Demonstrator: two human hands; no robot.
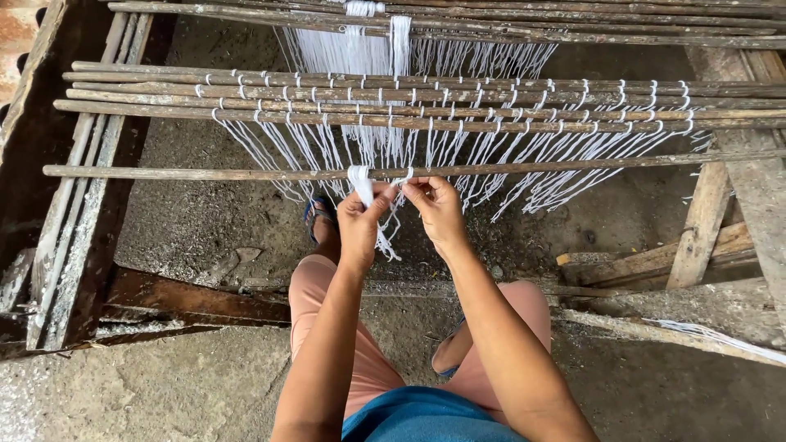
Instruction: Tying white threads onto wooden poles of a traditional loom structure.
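Looking down at mid-frame, I see my left hand [358, 219] clenched around a soft bundle of white threads [360, 185], just under the thin, rough wooden rod [205, 171] crossing the frame. My right hand [436, 209] pinches a strand [403, 178] beside it, while more white loops hang from weathered sticks [147, 92] above the gritty concrete floor [188, 213].

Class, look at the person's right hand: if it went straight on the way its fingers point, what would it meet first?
The right hand points up and left toward the white threads pinched in the left hand; it would likely meet those first, with the wooden rod just beyond. Depth is unclear.
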